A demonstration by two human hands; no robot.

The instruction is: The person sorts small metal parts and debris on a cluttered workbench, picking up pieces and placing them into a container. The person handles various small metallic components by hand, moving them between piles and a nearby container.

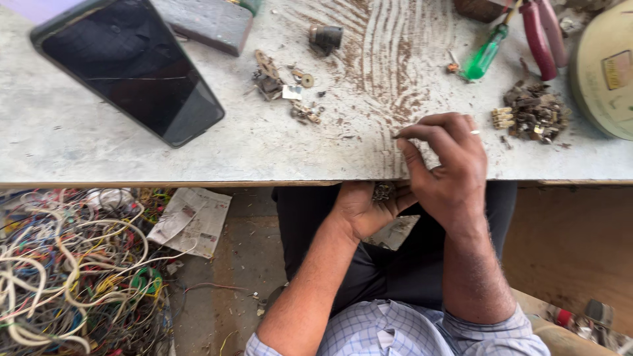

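The right hand (445, 161) pinches a tiny metal bit (396, 137) at the table's (99, 142) near edge. Just below the edge, the left hand (362, 207) cups small metal parts (382, 191). Far right lies a round cream tin (603, 66) with a yellow rectangular label (618, 69); its contents are hidden. Scrap (534, 112) sits beside it.

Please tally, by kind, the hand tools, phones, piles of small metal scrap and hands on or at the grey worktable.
Hand tools: 2, the green-handled screwdriver and the red-handled pliers.
Phones: 1, the black slab smartphone.
Scrap piles: 2, the dark heap of metal bits and the smaller scatter of brass parts.
Hands: 2, the left hand and the right hand.
Total: 7.
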